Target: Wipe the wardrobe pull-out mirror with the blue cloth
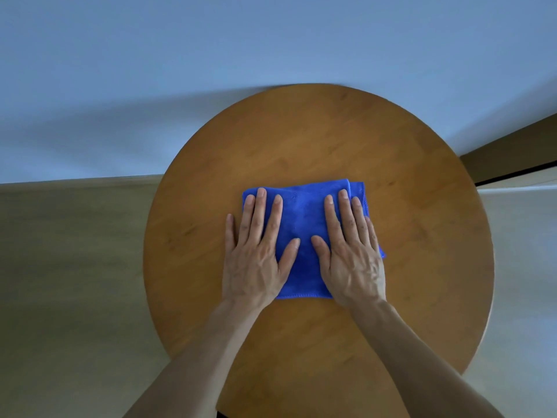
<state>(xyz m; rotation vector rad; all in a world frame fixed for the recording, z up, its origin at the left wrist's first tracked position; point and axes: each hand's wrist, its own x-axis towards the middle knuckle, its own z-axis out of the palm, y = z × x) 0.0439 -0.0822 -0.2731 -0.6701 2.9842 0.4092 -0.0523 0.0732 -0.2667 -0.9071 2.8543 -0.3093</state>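
Observation:
A folded blue cloth (304,218) lies flat near the middle of a round wooden table (316,137). My left hand (256,251) rests palm down on the cloth's left part, fingers straight and spread, its little finger off the cloth on the wood. My right hand (349,251) presses flat on the cloth's right part, fingers straight. Both thumbs point toward each other over the cloth's middle. No mirror or wardrobe shows in the head view.
A pale blue-grey wall (211,55) stands right behind the table. Light floor (66,282) spreads to the left. At the far right are a brown panel (518,146) and a pale surface (521,236) below it.

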